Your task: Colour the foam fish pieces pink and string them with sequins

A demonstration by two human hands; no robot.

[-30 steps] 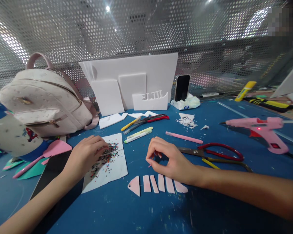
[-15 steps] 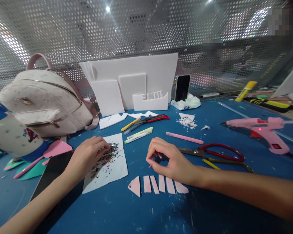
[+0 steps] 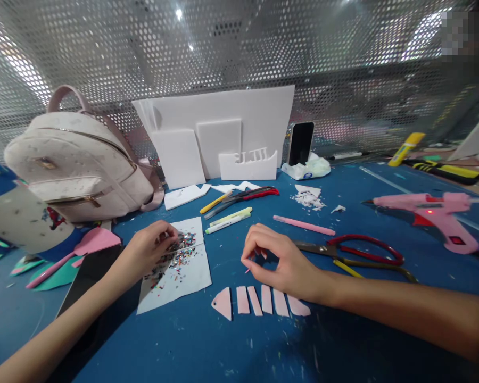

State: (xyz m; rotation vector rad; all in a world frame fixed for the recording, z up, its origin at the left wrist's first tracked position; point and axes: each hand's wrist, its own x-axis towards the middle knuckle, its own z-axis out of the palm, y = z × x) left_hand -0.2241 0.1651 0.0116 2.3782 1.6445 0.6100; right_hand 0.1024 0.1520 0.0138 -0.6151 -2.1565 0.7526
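My left hand [image 3: 154, 246] is over a sheet of white paper [image 3: 197, 276] strewn with small multicoloured glitter flakes [image 3: 179, 258]. Its thumb and fingers are pinched together at the edge of the pile; what lies between them is too small to make out. My right hand [image 3: 277, 260] hovers just above the blue table, thumb and index finger closed in a ring. A tiny pink piece [image 3: 247, 270] peeks out below those fingertips. In front of it lies a row of pink foam pieces [image 3: 242, 300], with a pointed, fish-head-like one [image 3: 223, 304] at the left end.
Red-handled scissors [image 3: 363, 250] lie beside my right hand, partly covered by it. A pink glue gun [image 3: 435, 210] with a red light is at the right. Markers [image 3: 228, 221], a cutter knife [image 3: 259, 194] and white foam scraps [image 3: 309, 198] lie farther back. A backpack [image 3: 83, 159] stands left.
The left fingers have pulled up and back slightly from the glitter flakes. My right hand keeps its pinch almost unchanged. The whole view has shifted slightly.
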